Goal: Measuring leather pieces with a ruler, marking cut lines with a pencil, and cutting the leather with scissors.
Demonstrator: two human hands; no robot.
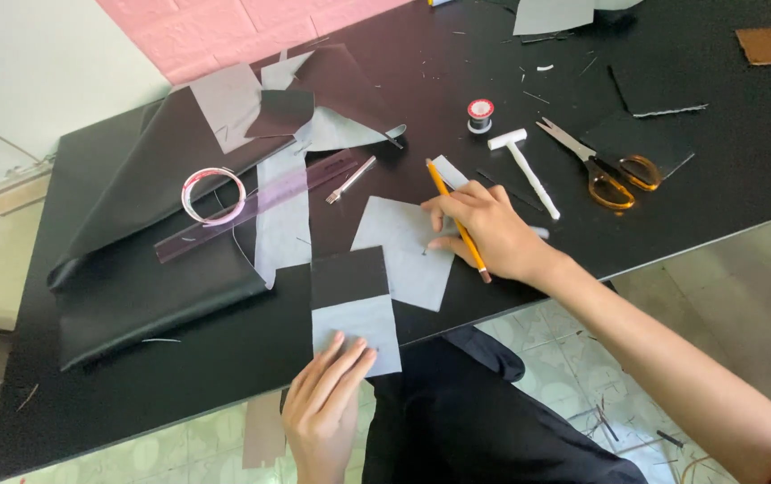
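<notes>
- Nearest the camera, left hand (324,405) is lying flat, fingers together, pressing the folded black-and-grey sheet (354,309) at the black table (179,376) edge.
- Right hand (486,229) is clamping a yellow pencil (457,220), fingertips resting on a grey sheet (406,251) just right of the folded one.
- Orange-handled scissors (605,166) are lying well right of that folded sheet.

black table (717,179), yellow pencil (457,220), orange-handled scissors (605,170), grey sheet (403,246), translucent purple ruler (260,202).
</notes>
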